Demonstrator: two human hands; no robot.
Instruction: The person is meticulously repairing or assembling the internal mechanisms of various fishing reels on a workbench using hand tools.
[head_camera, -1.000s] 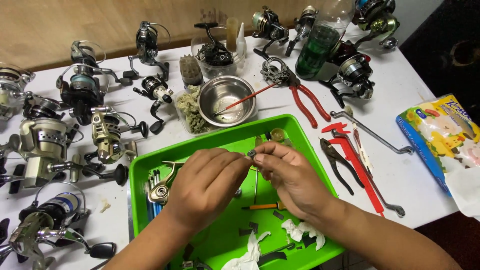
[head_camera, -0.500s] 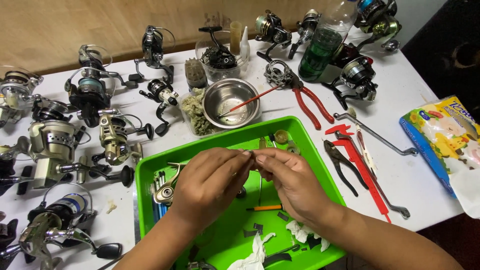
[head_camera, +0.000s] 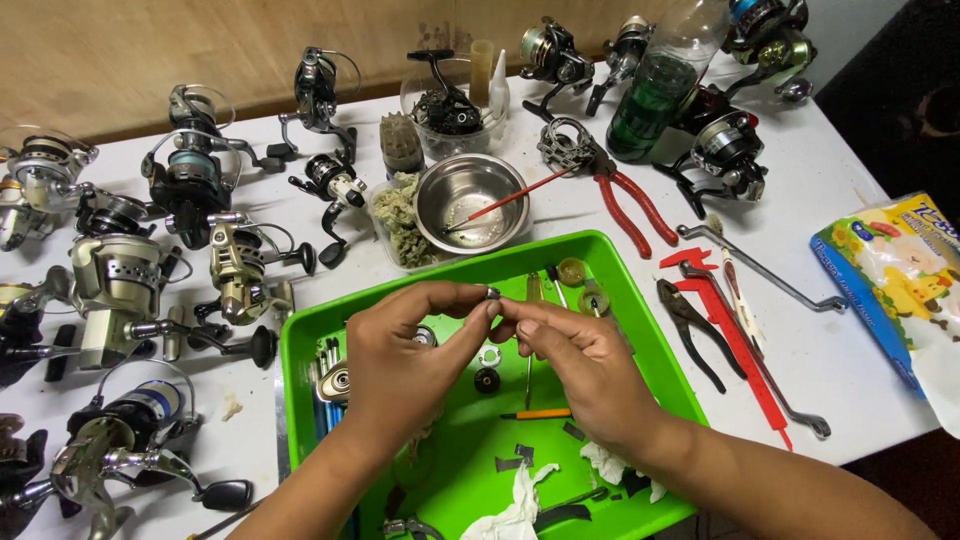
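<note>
Over the white table's bright green plastic tray (head_camera: 655, 365), our left hand (head_camera: 405, 365) and right hand (head_camera: 585, 370) pinch a small dark metal reel part (head_camera: 493, 293) between fingertips; we judge fitting it calls for steady alignment.

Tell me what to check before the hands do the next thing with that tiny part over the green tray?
1. Tiny dark part pinched at the fingertips of the left hand: ok.
2. Right hand close enough to help, fingertips meeting the left ones: ok.
3. Green tray right under the hands to catch a dropped piece: ok.
4. Loose bits in the tray, such as the small black knob and the orange-handled tool, lying apart from the hands: ok.
5. Exactly what the tiny part is, and which way it faces: cannot tell, too small.
6. Steel bowl with its red stick standing clear behind the tray: ok.
</note>
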